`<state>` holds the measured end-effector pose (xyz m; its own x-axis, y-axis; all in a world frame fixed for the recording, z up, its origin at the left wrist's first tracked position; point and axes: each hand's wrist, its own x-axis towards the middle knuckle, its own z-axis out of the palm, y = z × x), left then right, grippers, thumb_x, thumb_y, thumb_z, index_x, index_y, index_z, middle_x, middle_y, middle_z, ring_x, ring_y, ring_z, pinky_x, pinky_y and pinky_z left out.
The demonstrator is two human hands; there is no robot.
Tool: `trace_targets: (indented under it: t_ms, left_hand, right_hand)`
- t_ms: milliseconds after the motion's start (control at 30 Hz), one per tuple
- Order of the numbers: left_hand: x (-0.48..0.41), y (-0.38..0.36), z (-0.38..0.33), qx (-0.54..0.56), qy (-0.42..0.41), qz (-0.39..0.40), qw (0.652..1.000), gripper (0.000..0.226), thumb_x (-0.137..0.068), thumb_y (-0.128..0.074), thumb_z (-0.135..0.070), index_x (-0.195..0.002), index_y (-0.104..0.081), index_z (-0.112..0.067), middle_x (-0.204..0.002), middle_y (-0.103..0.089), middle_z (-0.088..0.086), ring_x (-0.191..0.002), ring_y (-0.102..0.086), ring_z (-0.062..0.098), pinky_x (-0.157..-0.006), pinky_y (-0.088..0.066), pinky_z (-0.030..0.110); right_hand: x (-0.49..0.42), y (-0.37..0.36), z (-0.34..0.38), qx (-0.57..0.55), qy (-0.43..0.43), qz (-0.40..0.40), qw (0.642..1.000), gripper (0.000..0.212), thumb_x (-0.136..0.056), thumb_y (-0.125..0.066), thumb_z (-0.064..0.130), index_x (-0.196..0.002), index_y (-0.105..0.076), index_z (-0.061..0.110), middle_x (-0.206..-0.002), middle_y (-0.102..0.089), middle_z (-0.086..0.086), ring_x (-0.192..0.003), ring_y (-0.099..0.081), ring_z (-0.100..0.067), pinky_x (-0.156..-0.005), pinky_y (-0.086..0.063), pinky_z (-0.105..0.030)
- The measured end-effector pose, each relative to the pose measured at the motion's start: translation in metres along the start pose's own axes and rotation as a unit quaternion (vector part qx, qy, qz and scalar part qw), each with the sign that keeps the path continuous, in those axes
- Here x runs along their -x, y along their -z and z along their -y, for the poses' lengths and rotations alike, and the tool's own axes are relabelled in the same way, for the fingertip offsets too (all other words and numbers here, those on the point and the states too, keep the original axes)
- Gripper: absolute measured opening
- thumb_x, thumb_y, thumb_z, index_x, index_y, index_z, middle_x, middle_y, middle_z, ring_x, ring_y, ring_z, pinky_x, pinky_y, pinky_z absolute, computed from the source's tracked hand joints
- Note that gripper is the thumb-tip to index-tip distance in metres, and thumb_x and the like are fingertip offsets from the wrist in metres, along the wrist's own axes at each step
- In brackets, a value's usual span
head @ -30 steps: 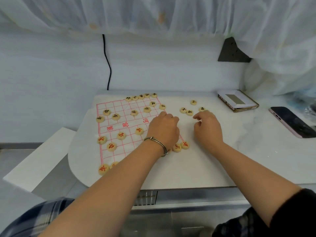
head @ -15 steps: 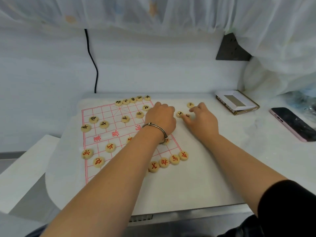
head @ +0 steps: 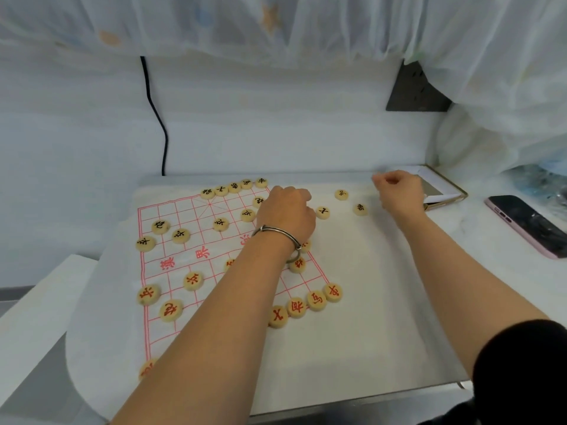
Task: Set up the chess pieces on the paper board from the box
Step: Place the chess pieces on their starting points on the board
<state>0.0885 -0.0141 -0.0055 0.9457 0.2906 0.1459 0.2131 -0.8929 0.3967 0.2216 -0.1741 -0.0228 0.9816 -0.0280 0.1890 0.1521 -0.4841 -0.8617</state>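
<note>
The paper board (head: 184, 265), a white sheet printed with a red grid, covers the left and middle of the worktop (head: 478, 271). The left hand (head: 285, 216), with a metal bracelet (head: 276, 233) on its wrist, sits knuckles-up over the far right part of the grid. Its fingers (head: 302, 196) curl downward and their tips are hidden, so I cannot tell whether they grip a piece. One black-lettered piece (head: 322, 212) lies just beside those knuckles, off the grid on the side toward the worktop's right edge. The right hand (head: 399, 193) is close to the worktop's far edge, just beside the box (head: 445, 196) that sits toward the far right corner. Its fingers (head: 388, 179) are curled in with the thumb against the forefinger, and I cannot tell whether anything is pinched there. Two loose pieces (head: 341, 194) lie on the white sheet between the two hands, nearer the right one. A far row of black pieces (head: 234, 187) lines the grid's far edge, with more scattered just nearer. Four red-lettered pieces (head: 306, 303) stand in a slanted row at the grid's near right corner, and other red pieces (head: 148, 294) sit along its left side. A phone (head: 527, 225) lies at the worktop's right edge.
</note>
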Motion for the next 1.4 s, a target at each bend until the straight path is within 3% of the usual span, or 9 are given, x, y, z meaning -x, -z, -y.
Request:
trace_targets:
  t_ms: [133,300,400,533,700,867,967,1167,1400]
  left_hand:
    - [-0.001,-0.004,-0.002,0.004,0.0,0.01,1.0,0.033,-0.094,-0.041,-0.019,-0.122,-0.058,-0.015,-0.123,-0.058,0.007,-0.122,-0.043,0.024,-0.089,-0.045,0.036]
    - [-0.001,-0.008,0.0,-0.01,0.011,0.019,1.0,0.034,-0.095,-0.041,-0.02,-0.124,-0.057,-0.015,-0.123,-0.058,0.008,-0.123,-0.042,0.024,-0.089,-0.046,0.037]
    - [0.0,-0.008,-0.002,-0.019,0.011,0.021,1.0,0.034,-0.095,-0.04,-0.02,-0.125,-0.056,-0.016,-0.123,-0.057,0.007,-0.123,-0.042,0.024,-0.089,-0.046,0.037]
    - [0.002,-0.007,-0.009,-0.02,0.005,0.017,1.0,0.033,-0.095,-0.04,-0.02,-0.122,-0.058,-0.015,-0.121,-0.058,0.008,-0.12,-0.045,0.024,-0.085,-0.047,0.037]
    - [0.006,-0.006,-0.012,-0.016,0.004,0.013,1.0,0.033,-0.095,-0.04,-0.019,-0.122,-0.058,-0.014,-0.121,-0.057,0.009,-0.119,-0.046,0.024,-0.084,-0.047,0.037]
    - [0.01,-0.008,-0.015,-0.017,0.0,0.022,1.0,0.034,-0.095,-0.039,-0.018,-0.123,-0.057,-0.013,-0.121,-0.057,0.008,-0.119,-0.044,0.024,-0.084,-0.046,0.036]
    - [0.01,-0.008,-0.014,-0.021,0.002,0.026,0.999,0.034,-0.095,-0.038,-0.018,-0.124,-0.056,-0.014,-0.12,-0.056,0.008,-0.118,-0.046,0.023,-0.083,-0.047,0.036]
    - [0.006,-0.006,-0.01,-0.012,0.007,0.014,1.0,0.033,-0.095,-0.039,-0.019,-0.122,-0.058,-0.014,-0.122,-0.057,0.008,-0.12,-0.045,0.024,-0.084,-0.047,0.036]
    - [0.006,-0.009,-0.01,-0.008,0.01,0.016,1.0,0.032,-0.095,-0.041,-0.019,-0.12,-0.059,-0.014,-0.121,-0.057,0.008,-0.119,-0.045,0.024,-0.085,-0.047,0.037]
  right_hand:
    - [-0.004,-0.019,0.012,0.105,0.08,0.07,0.989,0.019,-0.09,-0.059,0.022,-0.102,-0.063,0.007,-0.09,-0.06,-0.002,-0.079,-0.053,-0.016,-0.068,-0.041,-0.026]
    - [-0.011,-0.046,0.006,0.333,0.17,0.157,0.914,0.023,-0.091,-0.053,0.023,-0.1,-0.06,0.003,-0.103,-0.059,-0.01,-0.093,-0.056,-0.029,-0.071,-0.042,-0.033]
    - [-0.013,-0.048,0.009,0.337,0.172,0.182,0.908,0.021,-0.088,-0.054,0.021,-0.093,-0.061,0.001,-0.095,-0.062,-0.012,-0.09,-0.057,-0.031,-0.071,-0.045,-0.034]
    - [-0.008,-0.046,0.013,0.338,0.199,0.227,0.891,0.02,-0.084,-0.053,0.012,-0.065,-0.051,0.007,-0.073,-0.053,-0.007,-0.074,-0.049,-0.028,-0.055,-0.033,-0.027]
    - [-0.011,-0.031,0.021,0.258,0.197,0.144,0.935,0.024,-0.088,-0.054,0.01,-0.079,-0.059,-0.012,-0.085,-0.059,-0.022,-0.079,-0.055,-0.035,-0.065,-0.041,-0.035]
    - [-0.013,-0.025,0.018,0.238,0.184,0.126,0.945,0.025,-0.095,-0.049,0.013,-0.104,-0.065,-0.003,-0.105,-0.065,-0.019,-0.094,-0.06,-0.033,-0.079,-0.047,-0.038]
    - [-0.014,-0.032,0.009,0.298,0.199,0.146,0.922,0.031,-0.099,-0.041,0.013,-0.123,-0.056,0.001,-0.12,-0.054,-0.019,-0.105,-0.057,-0.036,-0.084,-0.044,-0.037]
    - [-0.011,-0.034,-0.006,0.427,0.162,0.208,0.865,0.022,-0.096,-0.033,0.008,-0.105,-0.05,-0.003,-0.112,-0.041,-0.019,-0.076,-0.045,-0.03,-0.064,-0.038,-0.036]
    - [-0.015,-0.031,0.003,0.372,0.142,0.252,0.882,0.028,-0.1,-0.031,0.016,-0.106,-0.053,-0.001,-0.1,-0.043,-0.01,-0.093,-0.05,-0.03,-0.082,-0.043,-0.035]
